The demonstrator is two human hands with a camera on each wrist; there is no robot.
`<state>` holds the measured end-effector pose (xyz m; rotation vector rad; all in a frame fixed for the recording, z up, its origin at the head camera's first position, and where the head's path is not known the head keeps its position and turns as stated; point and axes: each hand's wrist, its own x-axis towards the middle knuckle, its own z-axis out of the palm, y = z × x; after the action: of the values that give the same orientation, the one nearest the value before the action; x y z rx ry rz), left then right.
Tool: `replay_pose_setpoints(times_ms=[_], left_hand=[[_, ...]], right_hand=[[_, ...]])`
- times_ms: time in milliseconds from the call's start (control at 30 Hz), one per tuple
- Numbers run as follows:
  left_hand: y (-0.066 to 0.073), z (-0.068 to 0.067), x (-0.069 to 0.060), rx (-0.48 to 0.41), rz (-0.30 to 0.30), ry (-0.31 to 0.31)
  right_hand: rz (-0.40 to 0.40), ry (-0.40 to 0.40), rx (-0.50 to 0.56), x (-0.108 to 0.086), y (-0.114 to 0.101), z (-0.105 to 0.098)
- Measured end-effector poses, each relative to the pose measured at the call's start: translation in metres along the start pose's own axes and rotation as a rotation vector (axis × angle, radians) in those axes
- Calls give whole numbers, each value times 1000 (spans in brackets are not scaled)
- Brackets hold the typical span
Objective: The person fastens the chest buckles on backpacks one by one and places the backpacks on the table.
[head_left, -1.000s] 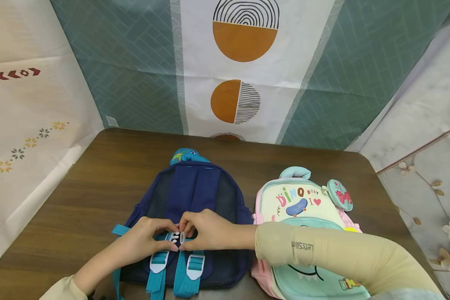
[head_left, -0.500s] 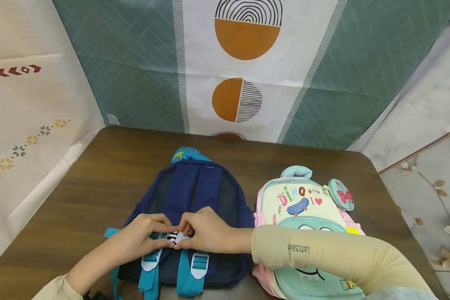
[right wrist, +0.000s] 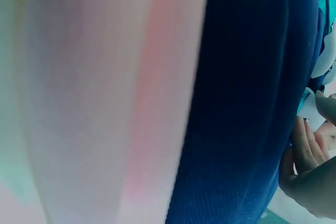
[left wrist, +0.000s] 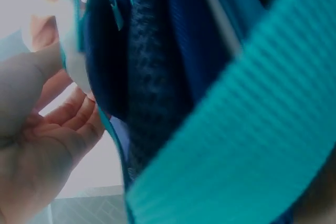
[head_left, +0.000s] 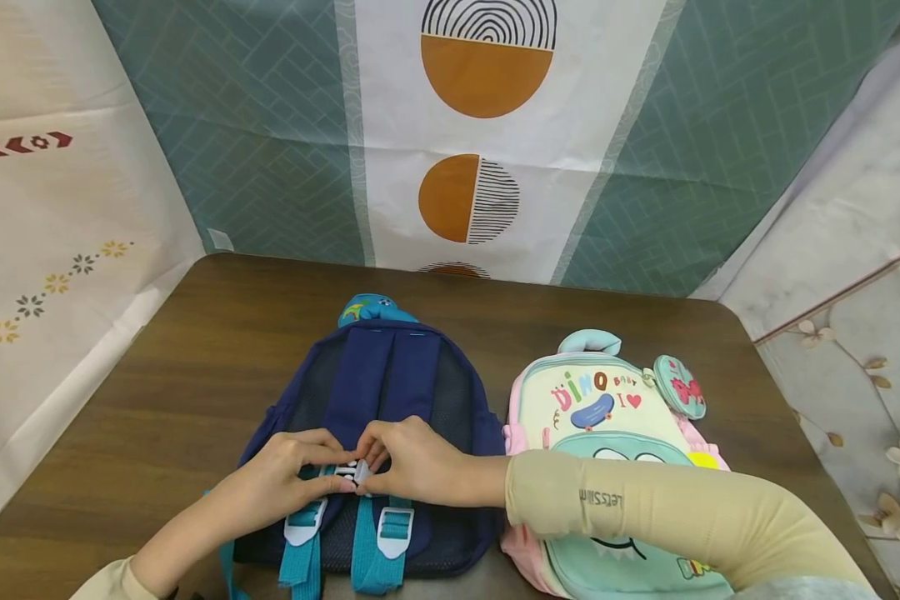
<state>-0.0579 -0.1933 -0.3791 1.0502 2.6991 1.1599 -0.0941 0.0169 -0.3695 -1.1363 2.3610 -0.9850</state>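
Observation:
A navy blue backpack point(head_left: 412, 400) lies on the table with its back panel and shoulder straps up. Over its lower middle, my left hand point(head_left: 288, 473) pinches the left half of a white side-release buckle point(head_left: 362, 472) between thumb and fingers. From the other side my right hand point(head_left: 420, 462) pinches the right half. The two halves meet, with dark slots showing between them; how far they are joined cannot be told. Teal webbing straps point(head_left: 375, 546) with white adjusters hang below. In the left wrist view a teal strap point(left wrist: 247, 129) crosses close to the camera.
To the right lies a pink and mint dinosaur backpack point(head_left: 592, 400), partly under my right sleeve point(head_left: 645, 492). A round mint pouch point(head_left: 679, 387) hangs from its zip. Cloth hangings point(head_left: 270, 133) stand behind the brown table point(head_left: 195, 358) and at both sides.
The buckle halves came closer together between my fingers and now overlap more than a second ago. Both hands keep their pinch; the teal straps below shifted slightly.

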Motion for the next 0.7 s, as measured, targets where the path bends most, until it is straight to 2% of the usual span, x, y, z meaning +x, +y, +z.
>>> replay_pose_setpoints(times_ms=[133,267,400,567,700], left_hand=[[2,0,0,-8,-17,-23],[4,1,1,20,-2,-14],[6,0,3,53,5,-1],[8,-1,6,65,-28,-62],[6,-1,5,50,-3,-76]], right_hand=[[0,0,20,1,0,0],[-36,-16,-83,2,-3,0],[-37,-5,-160,2,-6,1],[-21,5,-169,1,-5,2],[-18,-39,-181,1,-1,2]])
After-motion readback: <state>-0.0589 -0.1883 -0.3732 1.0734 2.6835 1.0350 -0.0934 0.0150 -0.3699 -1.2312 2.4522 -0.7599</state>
